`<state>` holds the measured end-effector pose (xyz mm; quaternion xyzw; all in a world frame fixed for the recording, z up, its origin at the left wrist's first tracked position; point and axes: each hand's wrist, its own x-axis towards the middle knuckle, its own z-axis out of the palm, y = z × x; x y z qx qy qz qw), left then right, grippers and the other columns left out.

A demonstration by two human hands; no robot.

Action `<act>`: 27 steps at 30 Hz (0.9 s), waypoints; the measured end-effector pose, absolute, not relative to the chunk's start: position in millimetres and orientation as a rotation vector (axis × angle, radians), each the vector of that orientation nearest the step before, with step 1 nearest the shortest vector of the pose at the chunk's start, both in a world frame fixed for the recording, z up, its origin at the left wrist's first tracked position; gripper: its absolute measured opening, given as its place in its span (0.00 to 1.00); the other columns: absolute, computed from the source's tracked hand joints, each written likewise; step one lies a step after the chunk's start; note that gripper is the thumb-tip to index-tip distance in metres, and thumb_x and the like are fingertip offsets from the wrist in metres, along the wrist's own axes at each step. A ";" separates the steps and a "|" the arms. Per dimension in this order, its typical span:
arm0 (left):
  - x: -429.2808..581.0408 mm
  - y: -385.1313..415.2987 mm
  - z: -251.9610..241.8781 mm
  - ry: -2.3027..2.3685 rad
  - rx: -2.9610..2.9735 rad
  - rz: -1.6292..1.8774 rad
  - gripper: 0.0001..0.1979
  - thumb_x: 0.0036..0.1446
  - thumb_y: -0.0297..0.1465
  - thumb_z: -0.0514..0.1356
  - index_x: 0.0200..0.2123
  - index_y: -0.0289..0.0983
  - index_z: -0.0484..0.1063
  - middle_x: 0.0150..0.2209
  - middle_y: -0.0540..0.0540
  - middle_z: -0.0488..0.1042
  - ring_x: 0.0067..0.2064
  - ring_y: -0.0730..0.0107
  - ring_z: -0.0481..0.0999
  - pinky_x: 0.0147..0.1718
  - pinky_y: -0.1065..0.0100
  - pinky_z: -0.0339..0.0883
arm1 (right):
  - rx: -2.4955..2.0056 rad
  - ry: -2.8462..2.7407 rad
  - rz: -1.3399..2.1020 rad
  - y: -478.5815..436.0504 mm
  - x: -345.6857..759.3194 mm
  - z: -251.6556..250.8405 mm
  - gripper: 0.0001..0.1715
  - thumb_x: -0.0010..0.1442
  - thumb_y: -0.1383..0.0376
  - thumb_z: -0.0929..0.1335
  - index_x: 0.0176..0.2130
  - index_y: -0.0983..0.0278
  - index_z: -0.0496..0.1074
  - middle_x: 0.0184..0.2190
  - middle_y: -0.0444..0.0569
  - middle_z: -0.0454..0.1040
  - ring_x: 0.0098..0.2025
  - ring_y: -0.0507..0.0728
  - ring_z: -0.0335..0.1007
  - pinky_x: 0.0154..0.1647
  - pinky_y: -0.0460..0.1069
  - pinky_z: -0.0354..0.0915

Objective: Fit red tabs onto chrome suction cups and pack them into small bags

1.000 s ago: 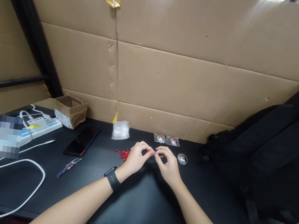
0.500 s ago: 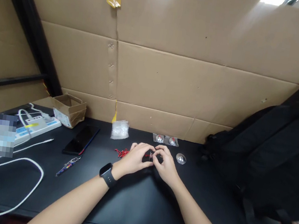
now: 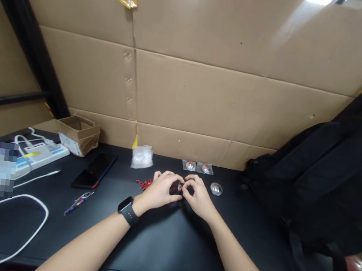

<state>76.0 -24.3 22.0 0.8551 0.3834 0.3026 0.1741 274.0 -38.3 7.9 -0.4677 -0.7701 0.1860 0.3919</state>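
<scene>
My left hand (image 3: 162, 190), with a black watch on its wrist, curves its thumb and fingers around the edge of a small clear plastic half-shell (image 3: 180, 188) held upright. Some red shows through it. My right hand (image 3: 197, 196) pinches with thumb and forefinger close against the shell's right side; what lies between those fingertips is too small to make out. Just left of my left hand lies a bunch of red cords (image 3: 144, 185) on the black table. Another clear domed half-shell (image 3: 216, 189) rests to the right of my right hand.
Two small bagged round pieces (image 3: 197, 167) and a stack of clear bags (image 3: 142, 157) lie along the cardboard wall. Leftward are a phone (image 3: 94, 171), a keyring (image 3: 79, 203), a cardboard box (image 3: 79, 134), a power strip (image 3: 47, 153) and white cable. A black backpack (image 3: 321, 180) fills the right.
The view has shifted slightly, so everything sits a little further left. Both hands keep nearly the same hold, with the right fingertips still against the shell.
</scene>
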 end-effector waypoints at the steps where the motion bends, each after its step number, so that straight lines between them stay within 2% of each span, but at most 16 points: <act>1: 76.3 -24.4 22.3 1.089 2.424 0.855 0.21 0.50 0.36 0.70 0.48 0.46 0.72 0.47 0.49 0.78 0.54 0.55 0.70 0.49 0.59 0.53 | -1.191 -1.956 0.475 -38.4 273.9 8.0 0.05 0.61 0.68 0.68 0.33 0.60 0.73 0.47 0.50 0.70 0.52 0.60 0.66 0.57 0.58 0.62; 11: 78.2 -23.4 22.9 1.135 2.422 0.870 0.18 0.48 0.36 0.70 0.45 0.45 0.75 0.46 0.48 0.79 0.52 0.54 0.71 0.50 0.57 0.53 | -1.256 -1.948 0.504 -37.5 280.2 9.6 0.05 0.58 0.70 0.68 0.30 0.61 0.73 0.46 0.50 0.70 0.50 0.60 0.67 0.55 0.58 0.63; 16: 70.9 -17.5 19.1 1.135 2.414 0.867 0.20 0.49 0.40 0.71 0.46 0.46 0.75 0.47 0.48 0.79 0.54 0.54 0.70 0.52 0.56 0.53 | -1.320 -1.934 0.512 -36.2 285.7 14.2 0.05 0.59 0.69 0.68 0.31 0.60 0.73 0.46 0.50 0.71 0.50 0.61 0.67 0.48 0.55 0.65; 21: 73.8 -21.6 11.6 1.105 2.507 0.792 0.22 0.52 0.35 0.69 0.50 0.47 0.73 0.54 0.46 0.75 0.59 0.50 0.64 0.53 0.53 0.52 | -1.255 -1.958 0.456 -35.2 284.3 11.4 0.06 0.61 0.69 0.67 0.32 0.60 0.72 0.44 0.49 0.71 0.50 0.60 0.67 0.55 0.57 0.61; 24: 77.1 -23.7 8.2 1.100 2.557 0.785 0.18 0.52 0.35 0.68 0.47 0.49 0.75 0.57 0.47 0.72 0.60 0.49 0.62 0.52 0.51 0.52 | -1.255 -1.973 0.424 -33.4 283.5 7.0 0.05 0.61 0.69 0.68 0.32 0.60 0.72 0.44 0.49 0.71 0.50 0.60 0.67 0.55 0.57 0.61; 27: 80.1 -22.9 6.1 1.145 2.525 0.825 0.10 0.56 0.38 0.66 0.42 0.47 0.78 0.54 0.47 0.74 0.58 0.51 0.63 0.51 0.51 0.53 | -1.265 -1.994 0.403 -32.6 283.1 5.1 0.05 0.61 0.69 0.68 0.32 0.61 0.72 0.44 0.49 0.71 0.49 0.59 0.67 0.54 0.56 0.62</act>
